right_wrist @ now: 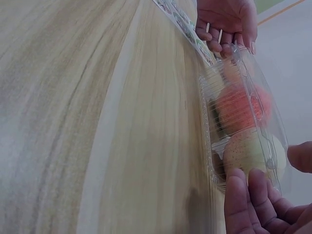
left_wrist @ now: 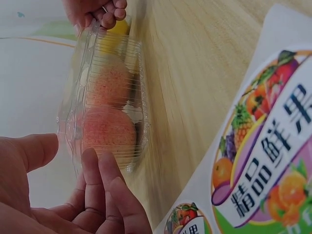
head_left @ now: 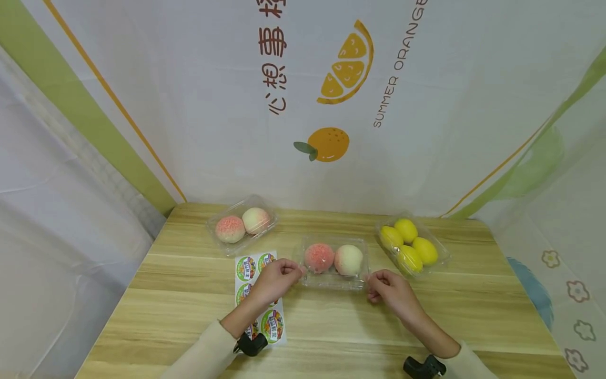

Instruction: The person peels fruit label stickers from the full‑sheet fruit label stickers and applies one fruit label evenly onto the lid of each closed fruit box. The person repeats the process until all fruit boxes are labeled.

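box: clear clamshell (head_left: pixel 334 261), two peaches (head_left: pixel 333 258) inside, table (head_left: pixel 189 295) centre
left hand: (head_left: pixel 276 279) fingers curled, pinching box's left end
right hand: (head_left: pixel 390 288) fingers curled, pinching box's right end
stickers: sheet (head_left: pixel 258 295) under left hand
far left: second peach box (head_left: pixel 242 224)
far right: lemon box (head_left: pixel 411 246)

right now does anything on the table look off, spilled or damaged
Nothing stands out. The left hand and right hand pinch opposite ends of the middle clamshell box, which sits flat with two peaches inside. The other peach box and the lemon box look intact, and the sticker sheet lies flat.
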Tool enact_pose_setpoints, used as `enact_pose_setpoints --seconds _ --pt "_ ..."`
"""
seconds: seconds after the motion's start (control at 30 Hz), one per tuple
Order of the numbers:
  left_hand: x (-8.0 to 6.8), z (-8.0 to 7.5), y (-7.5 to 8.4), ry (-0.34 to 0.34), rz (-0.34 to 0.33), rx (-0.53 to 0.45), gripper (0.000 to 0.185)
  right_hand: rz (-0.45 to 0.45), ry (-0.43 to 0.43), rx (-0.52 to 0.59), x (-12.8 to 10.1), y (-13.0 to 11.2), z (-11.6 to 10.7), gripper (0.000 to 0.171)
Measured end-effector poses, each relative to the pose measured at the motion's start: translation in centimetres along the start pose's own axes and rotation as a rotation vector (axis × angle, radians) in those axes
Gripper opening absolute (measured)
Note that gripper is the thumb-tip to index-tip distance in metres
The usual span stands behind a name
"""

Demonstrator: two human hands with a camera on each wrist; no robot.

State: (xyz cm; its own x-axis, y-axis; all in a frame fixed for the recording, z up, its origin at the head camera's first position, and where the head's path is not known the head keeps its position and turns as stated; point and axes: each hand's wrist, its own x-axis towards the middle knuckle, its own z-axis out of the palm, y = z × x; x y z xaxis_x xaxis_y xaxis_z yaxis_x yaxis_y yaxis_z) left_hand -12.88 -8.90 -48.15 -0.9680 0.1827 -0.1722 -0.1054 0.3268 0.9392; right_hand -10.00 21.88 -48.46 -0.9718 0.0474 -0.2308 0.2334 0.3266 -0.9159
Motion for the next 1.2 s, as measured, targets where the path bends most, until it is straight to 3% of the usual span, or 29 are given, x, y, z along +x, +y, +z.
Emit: enact_pose_setpoints --seconds 0.23,0.57,0.87,1.2 --pt "-0.5 -0.6 -0.2 -0.013 -0.018 0.012 0.032 0.009 0.008 0.004 0.0 0.1 0.1 0.026" --pt "-1.3 -2.9 -0.7 0.017 0.02 0.006 0.024 -0.007 0.012 -0.003 0.0 0.1 -0.2 0.026" --pt "-2.9 -5.6 -1.6 0.17 0.009 0.099 0.025 -0.003 0.014 -0.017 0.2 0.2 -0.6 0.029" --pt "-4.2 -9.5 -4.5 0.292 -0.053 0.256 0.04 -0.009 0.022 -0.005 0.2 0.5 -0.6 0.028"
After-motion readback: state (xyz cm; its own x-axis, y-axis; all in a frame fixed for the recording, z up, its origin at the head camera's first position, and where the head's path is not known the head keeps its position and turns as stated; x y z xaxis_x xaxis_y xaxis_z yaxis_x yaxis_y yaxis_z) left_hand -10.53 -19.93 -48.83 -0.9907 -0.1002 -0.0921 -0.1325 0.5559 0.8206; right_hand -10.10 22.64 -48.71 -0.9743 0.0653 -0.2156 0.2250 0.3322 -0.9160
